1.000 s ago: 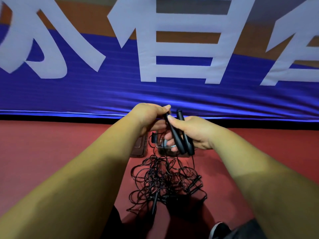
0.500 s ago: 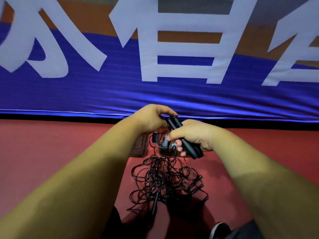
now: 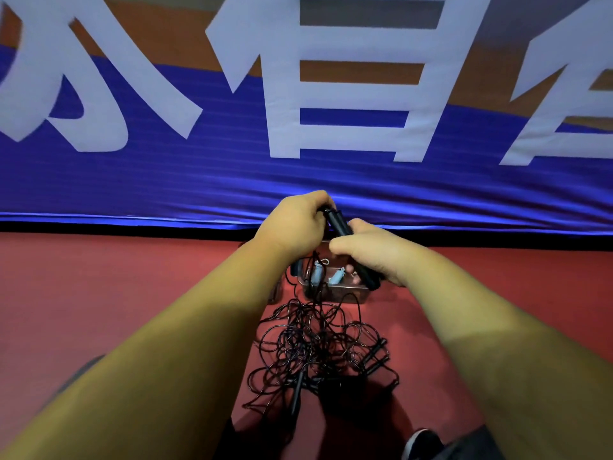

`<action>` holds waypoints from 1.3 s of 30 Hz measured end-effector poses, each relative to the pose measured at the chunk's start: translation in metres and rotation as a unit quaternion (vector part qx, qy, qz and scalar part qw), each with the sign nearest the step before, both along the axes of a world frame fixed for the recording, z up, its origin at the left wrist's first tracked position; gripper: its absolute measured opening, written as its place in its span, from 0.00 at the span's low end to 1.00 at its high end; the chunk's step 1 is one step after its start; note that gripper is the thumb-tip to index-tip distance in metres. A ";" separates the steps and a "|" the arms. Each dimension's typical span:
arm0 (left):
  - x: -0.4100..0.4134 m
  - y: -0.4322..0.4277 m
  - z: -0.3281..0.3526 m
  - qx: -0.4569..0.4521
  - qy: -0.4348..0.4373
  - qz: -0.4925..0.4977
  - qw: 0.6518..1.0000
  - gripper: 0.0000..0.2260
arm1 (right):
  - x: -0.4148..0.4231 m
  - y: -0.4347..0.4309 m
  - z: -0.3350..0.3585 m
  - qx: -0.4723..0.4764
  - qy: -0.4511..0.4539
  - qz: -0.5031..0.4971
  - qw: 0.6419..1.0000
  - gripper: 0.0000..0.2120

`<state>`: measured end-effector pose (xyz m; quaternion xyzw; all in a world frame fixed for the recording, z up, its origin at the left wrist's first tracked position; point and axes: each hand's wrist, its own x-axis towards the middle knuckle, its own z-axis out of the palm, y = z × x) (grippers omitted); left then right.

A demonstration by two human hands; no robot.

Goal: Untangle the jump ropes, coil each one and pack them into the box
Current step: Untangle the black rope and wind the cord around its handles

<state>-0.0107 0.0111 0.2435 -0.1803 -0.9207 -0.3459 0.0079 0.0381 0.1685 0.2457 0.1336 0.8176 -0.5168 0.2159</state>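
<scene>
Right hand (image 3: 374,260): fingers wrapped tight round a pair of black handles (image 3: 338,224), two of them held side by side in one fist. The handles slant, upper ends away from the person, lower ends sticking out below the fist.

Left hand (image 3: 295,224): fingers curled over the upper ends of the same handles, thumb side hidden. The two hands are touching, raised above the box.

A thin black cord (image 3: 314,262) drops from between the hands into the pile below.

Box (image 3: 335,295): one, clear plastic, on the red floor (image 3: 132,293) directly under the hands and just beyond the pile. Inside are two pale blue pieces (image 3: 336,276), partly hidden by the right hand; I cannot tell what they are.

Tangle of jump ropes (image 3: 315,346): one heap of thin black cord in many crossed loops, on the floor between the forearms, its far edge reaching the box wall. The number of ropes cannot be counted. Three loose black handles show in it: one (image 3: 296,391) at the near side, pointing towards the person, and two, (image 3: 376,349) and (image 3: 378,364), close together at the right edge.

Behind: a blue banner (image 3: 199,180) with large white characters. One dark shoe (image 3: 421,441) at the bottom edge.
</scene>
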 end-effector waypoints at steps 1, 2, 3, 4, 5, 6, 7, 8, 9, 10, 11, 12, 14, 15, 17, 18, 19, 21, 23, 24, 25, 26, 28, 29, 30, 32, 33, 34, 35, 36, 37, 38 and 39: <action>0.000 0.001 0.001 -0.001 0.003 0.011 1.000 0.13 | -0.001 0.000 0.001 0.051 0.023 0.005 0.998 0.23; 0.000 0.002 0.001 -0.001 0.003 0.023 1.000 0.12 | -0.001 -0.001 0.002 0.093 0.049 0.008 0.994 0.21; 0.000 0.003 0.002 0.000 0.005 0.034 0.999 0.11 | -0.001 -0.001 0.003 0.126 0.077 0.009 0.989 0.17; 0.000 0.005 0.003 0.000 0.004 0.046 0.999 0.11 | -0.002 -0.001 0.003 0.155 0.100 0.009 0.983 0.11; 0.000 0.005 0.004 0.003 0.002 0.057 0.998 0.11 | -0.003 -0.001 0.002 0.177 0.118 0.010 0.977 0.08; 0.000 0.006 0.005 0.012 -0.004 0.068 0.998 0.10 | -0.003 -0.001 0.002 0.190 0.129 0.012 0.973 0.06; 0.001 0.006 0.005 0.028 -0.014 0.074 0.997 0.10 | -0.003 -0.001 0.001 0.194 0.136 0.014 0.971 0.07; 0.001 0.006 0.005 0.043 -0.025 0.076 0.996 0.10 | -0.004 -0.001 0.000 0.196 0.140 0.016 0.970 0.07; 0.002 0.007 0.005 0.055 -0.034 0.073 0.995 0.10 | -0.004 0.000 0.000 0.196 0.144 0.015 0.970 0.08; 0.002 0.007 0.005 0.061 -0.041 0.070 0.995 0.10 | -0.003 0.000 -0.001 0.197 0.146 0.013 0.969 0.08; 0.002 0.007 0.006 0.065 -0.046 0.067 0.995 0.11 | -0.003 0.001 -0.001 0.199 0.150 0.011 0.968 0.08; 0.003 0.007 0.007 0.066 -0.050 0.067 0.994 0.11 | -0.003 0.001 -0.001 0.201 0.154 0.009 0.967 0.08; 0.001 0.007 0.009 0.068 -0.050 0.067 0.994 0.12 | -0.003 0.003 -0.003 0.206 0.161 0.008 0.965 0.08; 0.001 0.007 0.009 0.070 -0.046 0.068 0.994 0.12 | -0.003 0.003 -0.003 0.208 0.164 0.009 0.964 0.08; 0.000 0.007 0.008 0.078 -0.044 0.072 0.993 0.12 | -0.003 0.004 -0.003 0.209 0.171 0.007 0.963 0.06; 0.000 0.008 0.008 0.084 -0.047 0.075 0.992 0.11 | -0.003 0.004 -0.004 0.208 0.176 0.005 0.962 0.05; 0.000 0.009 0.007 0.092 -0.050 0.080 0.991 0.11 | -0.003 0.003 -0.004 0.205 0.181 0.003 0.962 0.04; -0.001 0.011 0.008 0.107 -0.051 0.096 0.988 0.10 | -0.002 0.001 -0.004 0.201 0.191 0.000 0.961 0.07; -0.001 0.011 0.009 0.119 -0.051 0.113 0.985 0.09 | -0.002 0.000 -0.005 0.196 0.205 -0.002 0.959 0.10; -0.001 0.011 0.010 0.128 -0.057 0.119 0.983 0.09 | -0.003 0.000 -0.005 0.195 0.211 -0.002 0.958 0.11; 0.000 0.011 0.010 0.136 -0.065 0.119 0.981 0.09 | -0.003 0.000 -0.006 0.196 0.214 -0.001 0.957 0.10; 0.000 0.010 0.010 0.141 -0.073 0.118 0.980 0.09 | -0.003 0.000 -0.007 0.196 0.214 0.000 0.957 0.09; 0.001 0.010 0.012 0.143 -0.090 0.123 0.978 0.08 | -0.003 0.000 -0.007 0.197 0.213 0.001 0.957 0.07; -0.001 0.009 0.012 0.139 -0.098 0.130 0.977 0.08 | -0.003 -0.001 -0.007 0.196 0.214 -0.004 0.957 0.07; -0.003 0.009 0.012 0.132 -0.113 0.136 0.975 0.09 | -0.003 -0.001 -0.007 0.194 0.217 -0.011 0.957 0.08; -0.007 0.006 0.009 0.130 -0.163 0.122 0.970 0.13 | -0.004 -0.001 -0.006 0.186 0.223 -0.037 0.956 0.09; -0.008 0.004 0.006 0.139 -0.189 0.098 0.967 0.14 | -0.005 0.000 -0.005 0.178 0.227 -0.052 0.956 0.09; -0.009 0.002 0.004 0.148 -0.208 0.070 0.964 0.12 | -0.005 0.001 -0.005 0.172 0.230 -0.066 0.956 0.09; -0.008 -0.001 0.003 0.145 -0.215 0.043 0.965 0.09 | -0.006 0.002 -0.005 0.170 0.233 -0.076 0.954 0.09; -0.008 -0.004 0.003 0.128 -0.211 0.021 0.969 0.05 | -0.006 0.003 -0.004 0.170 0.236 -0.082 0.953 0.08; -0.009 -0.008 0.003 0.107 -0.202 0.004 0.974 0.03 | -0.007 0.003 -0.003 0.170 0.238 -0.088 0.952 0.08; -0.010 -0.011 0.001 0.090 -0.198 -0.006 0.976 0.04 | -0.007 0.004 -0.002 0.169 0.240 -0.094 0.951 0.07; -0.010 -0.014 0.001 0.084 -0.205 -0.019 0.975 0.07 | -0.007 0.004 -0.001 0.168 0.243 -0.101 0.950 0.07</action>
